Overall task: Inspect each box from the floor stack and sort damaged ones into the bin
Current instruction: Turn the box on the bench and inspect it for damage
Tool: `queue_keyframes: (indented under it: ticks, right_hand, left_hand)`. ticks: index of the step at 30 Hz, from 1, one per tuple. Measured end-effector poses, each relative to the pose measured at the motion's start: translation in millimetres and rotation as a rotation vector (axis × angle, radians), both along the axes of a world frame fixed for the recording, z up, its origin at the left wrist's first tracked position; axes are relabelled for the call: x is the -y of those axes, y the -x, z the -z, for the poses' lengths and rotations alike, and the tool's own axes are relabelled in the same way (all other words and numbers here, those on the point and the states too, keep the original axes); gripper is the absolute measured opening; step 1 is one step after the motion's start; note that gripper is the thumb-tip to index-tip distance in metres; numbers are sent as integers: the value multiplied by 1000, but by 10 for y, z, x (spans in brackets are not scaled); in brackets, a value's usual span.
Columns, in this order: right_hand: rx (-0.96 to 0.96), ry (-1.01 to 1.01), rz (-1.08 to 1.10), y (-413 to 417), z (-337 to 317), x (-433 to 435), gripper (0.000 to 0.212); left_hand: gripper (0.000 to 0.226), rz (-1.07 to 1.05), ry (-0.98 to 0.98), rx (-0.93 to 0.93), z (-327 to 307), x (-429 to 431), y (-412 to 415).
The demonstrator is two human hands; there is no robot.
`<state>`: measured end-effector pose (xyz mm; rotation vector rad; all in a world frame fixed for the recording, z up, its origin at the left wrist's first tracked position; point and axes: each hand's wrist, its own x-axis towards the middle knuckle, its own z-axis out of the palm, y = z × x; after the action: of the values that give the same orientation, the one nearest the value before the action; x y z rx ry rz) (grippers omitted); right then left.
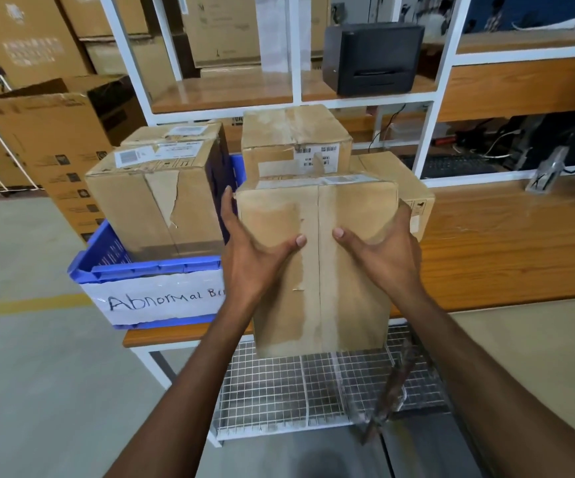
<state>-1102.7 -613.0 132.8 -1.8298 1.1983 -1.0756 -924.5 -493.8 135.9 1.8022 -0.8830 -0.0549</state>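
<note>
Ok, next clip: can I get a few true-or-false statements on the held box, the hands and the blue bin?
1. The left hand and the right hand both hold the cardboard box. True.
2. The held box sits inside the blue bin. False: it is held up in front of the workbench, outside the bin.
3. The bin already has a taped box in it. True.
4. The paper label on the bin starts with "Normal". False: it starts with "Abnormal".
5. The black printer stands on the floor. False: it stands on a shelf above the bench.
</note>
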Motion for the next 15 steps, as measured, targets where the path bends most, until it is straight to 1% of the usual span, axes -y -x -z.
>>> queue_keyframes:
  ticks: [2, 4, 7, 9, 11, 13, 15]
  right_hand:
    - [9, 9, 47, -57, 31, 4, 101]
    - [2, 2, 41, -85, 3, 51, 97]
    - [-26, -60, -59, -3, 22, 83, 106]
    - [-62, -99, -81, 67, 157, 13, 111]
    - [-90, -89, -21, 89, 313, -96, 106]
    - [-71, -67, 33, 58, 390, -138, 102]
    - [-52, -71, 26, 49, 400, -107, 102]
  left_hand:
    - [119, -25, 18, -38, 55, 31, 20]
    - [114, -24, 11, -75, 76, 71, 10]
    - [120, 33, -66, -86, 170, 42, -11]
    - [122, 49, -103, -107, 287, -53, 25]
    - [117, 25, -112, -128, 387, -134, 94]
    - [113, -2, -99, -146, 447, -139, 124]
    - [114, 3, -112, -155, 474, -140, 115]
